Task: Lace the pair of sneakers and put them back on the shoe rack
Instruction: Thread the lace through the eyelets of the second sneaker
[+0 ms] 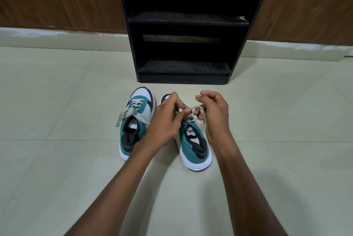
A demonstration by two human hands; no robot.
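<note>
Two teal, white and black sneakers stand on the floor, toes pointing away from me toward the rack. The left sneaker (136, 121) has its beige lace tied in a bow over the tongue. Over the right sneaker (194, 144) both hands work above the tongue. My left hand (166, 119) pinches one strand of the right sneaker's lace (196, 110), and my right hand (214, 113) grips the other strand, forming a loop between them. The toe of the right sneaker is mostly hidden behind my left hand.
A black shoe rack (188, 21) stands right beyond the sneakers, with a low shelf (183, 68) and a higher shelf, both bare. Brown wood panels flank it on both sides. Pale floor tiles (57, 101) stretch to the left and right of the shoes.
</note>
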